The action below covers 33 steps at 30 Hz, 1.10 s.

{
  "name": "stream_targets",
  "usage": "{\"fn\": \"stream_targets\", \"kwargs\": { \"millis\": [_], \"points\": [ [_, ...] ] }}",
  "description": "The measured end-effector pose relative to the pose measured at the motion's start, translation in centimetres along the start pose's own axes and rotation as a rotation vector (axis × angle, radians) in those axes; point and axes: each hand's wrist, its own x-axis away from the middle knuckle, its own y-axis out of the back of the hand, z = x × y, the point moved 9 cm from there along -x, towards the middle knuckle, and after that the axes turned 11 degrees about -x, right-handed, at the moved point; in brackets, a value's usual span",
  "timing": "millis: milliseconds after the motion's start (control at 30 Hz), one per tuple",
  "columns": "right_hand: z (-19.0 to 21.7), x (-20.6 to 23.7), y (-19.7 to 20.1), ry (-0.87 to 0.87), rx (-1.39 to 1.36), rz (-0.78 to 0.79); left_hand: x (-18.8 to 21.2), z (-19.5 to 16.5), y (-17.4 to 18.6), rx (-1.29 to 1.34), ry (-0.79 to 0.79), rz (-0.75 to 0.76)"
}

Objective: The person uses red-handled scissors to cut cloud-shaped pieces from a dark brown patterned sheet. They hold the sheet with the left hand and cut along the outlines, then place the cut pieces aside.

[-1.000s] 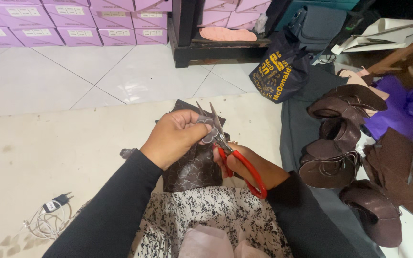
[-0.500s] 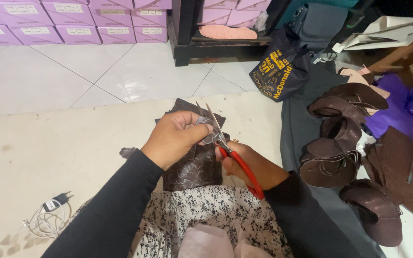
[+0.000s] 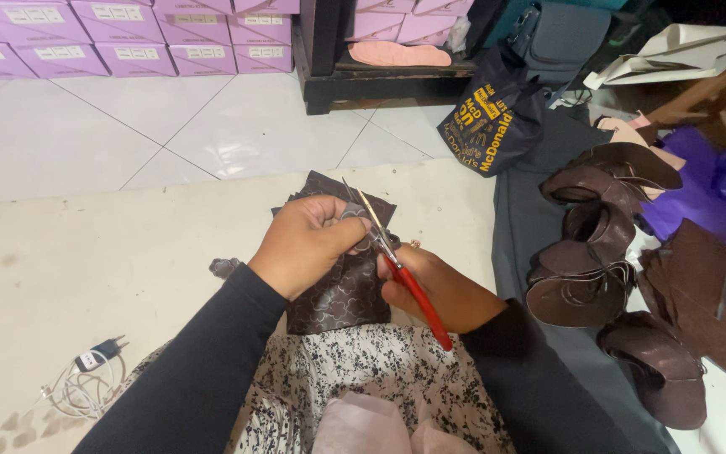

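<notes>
Over dark patterned leather [image 3: 342, 290], left hand [image 3: 302, 245] pinches a small grey piece [image 3: 353, 212]; right hand [image 3: 439, 286] grips red-handled scissors [image 3: 397, 265], blades at the piece.

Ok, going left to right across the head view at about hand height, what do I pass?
White cable with plug → left hand pinching a small grey piece → red-handled scissors in the right hand → dark grey cloth → stack of brown leather cut pieces → purple fabric.
</notes>
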Motion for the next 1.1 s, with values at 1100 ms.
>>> {"fn": "stream_targets", "kwargs": {
  "millis": [1100],
  "points": [
    [0.0, -0.4, 0.8, 0.059, -0.058, -0.219, 0.0, 0.7, -1.9, 0.396, 0.148, -0.041]
  ]
}}
